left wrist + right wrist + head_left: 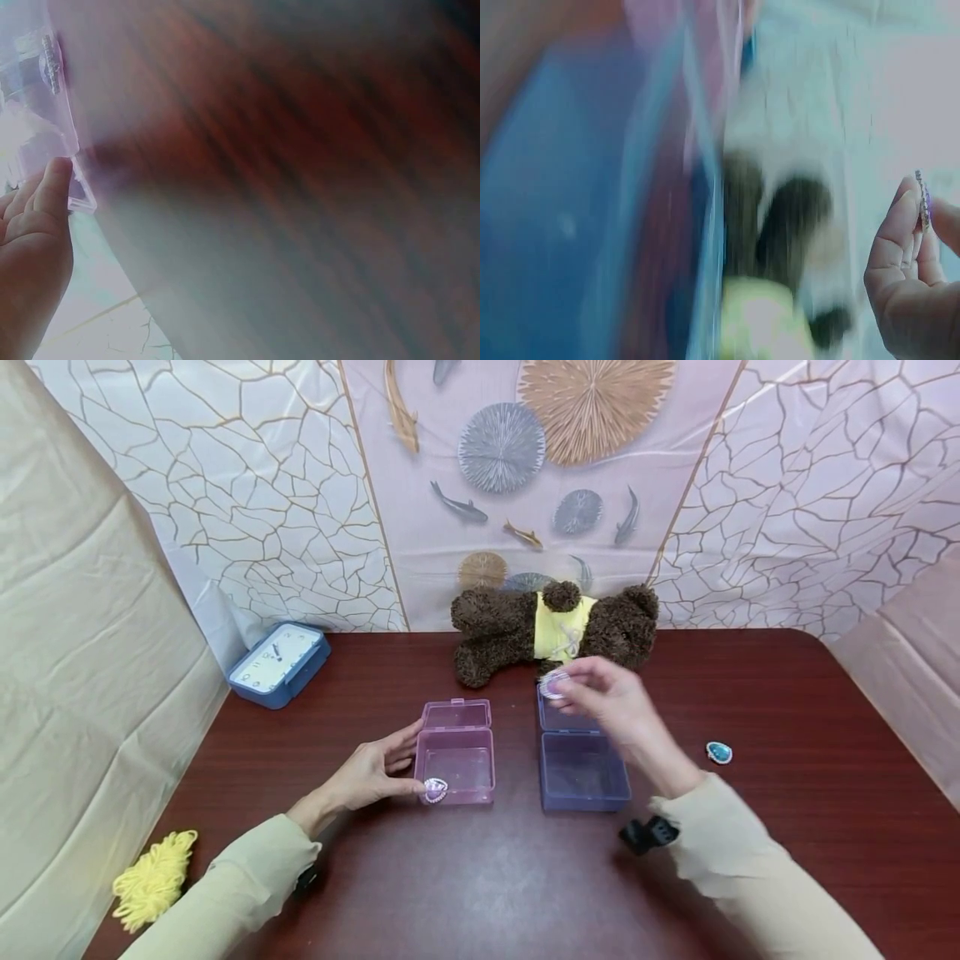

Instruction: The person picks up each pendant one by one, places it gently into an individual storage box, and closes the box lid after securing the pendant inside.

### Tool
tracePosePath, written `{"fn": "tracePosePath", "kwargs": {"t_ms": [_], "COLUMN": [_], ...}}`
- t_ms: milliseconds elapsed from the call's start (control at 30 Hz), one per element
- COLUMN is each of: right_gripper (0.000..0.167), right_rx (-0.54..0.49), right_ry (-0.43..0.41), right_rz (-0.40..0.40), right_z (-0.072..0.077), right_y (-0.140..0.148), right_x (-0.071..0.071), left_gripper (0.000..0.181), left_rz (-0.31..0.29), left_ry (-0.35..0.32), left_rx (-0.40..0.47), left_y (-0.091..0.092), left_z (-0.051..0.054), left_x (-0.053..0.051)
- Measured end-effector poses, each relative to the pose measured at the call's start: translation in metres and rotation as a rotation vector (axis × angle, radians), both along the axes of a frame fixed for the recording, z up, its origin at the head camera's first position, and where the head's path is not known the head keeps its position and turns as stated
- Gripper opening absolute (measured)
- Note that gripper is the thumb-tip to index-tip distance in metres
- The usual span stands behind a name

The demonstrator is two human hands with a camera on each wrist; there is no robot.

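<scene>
Between thumb and fingers of my right hand (611, 697) is a purple gem (553, 684) with a sparkling rim, raised over the open lid of the blue clear box (585, 804). In the right wrist view, the pinched gem (924, 201) appears edge-on. My left hand (375, 768) holds the left side of the open pink clear box (480, 796), thumb near its front corner. A second purple gem (435, 790) leans inside that corner. The left wrist view shows fingers (52, 187) against the pink box (69, 120).
A teal gem (719, 752) lies right of the blue box. Behind both boxes, a brown teddy bear (502, 627) in yellow lies sideways. A blue clock (276, 664) stands at the back left, and yellow yarn (153, 878) lies near the left edge.
</scene>
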State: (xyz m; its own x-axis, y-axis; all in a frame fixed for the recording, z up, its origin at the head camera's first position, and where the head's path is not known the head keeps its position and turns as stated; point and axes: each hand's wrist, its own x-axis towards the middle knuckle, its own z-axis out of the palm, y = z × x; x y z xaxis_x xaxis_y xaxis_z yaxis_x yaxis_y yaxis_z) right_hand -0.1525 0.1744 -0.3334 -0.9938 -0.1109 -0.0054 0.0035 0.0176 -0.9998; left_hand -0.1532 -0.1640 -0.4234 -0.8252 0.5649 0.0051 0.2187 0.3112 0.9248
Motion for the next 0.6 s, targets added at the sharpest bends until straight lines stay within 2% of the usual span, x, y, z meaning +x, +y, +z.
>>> {"fn": "tracePosePath", "kwargs": {"t_ms": [167,267,433,600], "right_gripper": [0.026,0.026,0.024,0.022], "right_rx": [-0.015,-0.021,0.018,0.082], "right_ry": [-0.073,-0.109,-0.124,-0.090], "right_rz": [0.109,0.128,0.159,0.186], "right_z": [-0.014,-0.026,-0.042,-0.048], "right_y": [-0.065,-0.090,-0.111,-0.120], "right_x": [0.007,0.009,0.009,0.007], "left_gripper": [0.091,0.090,0.089,0.089], "left_rz": [-0.001,-0.012,-0.017,-0.014], "left_ry": [0.011,0.018,0.019,0.018], "left_rx": [-0.001,0.004,0.010,0.014], "left_y": [0.001,0.002,0.002,0.001], "left_z": [0.001,0.000,-0.001,-0.001], "left_x": [-0.001,-0.001,-0.001,-0.001]}}
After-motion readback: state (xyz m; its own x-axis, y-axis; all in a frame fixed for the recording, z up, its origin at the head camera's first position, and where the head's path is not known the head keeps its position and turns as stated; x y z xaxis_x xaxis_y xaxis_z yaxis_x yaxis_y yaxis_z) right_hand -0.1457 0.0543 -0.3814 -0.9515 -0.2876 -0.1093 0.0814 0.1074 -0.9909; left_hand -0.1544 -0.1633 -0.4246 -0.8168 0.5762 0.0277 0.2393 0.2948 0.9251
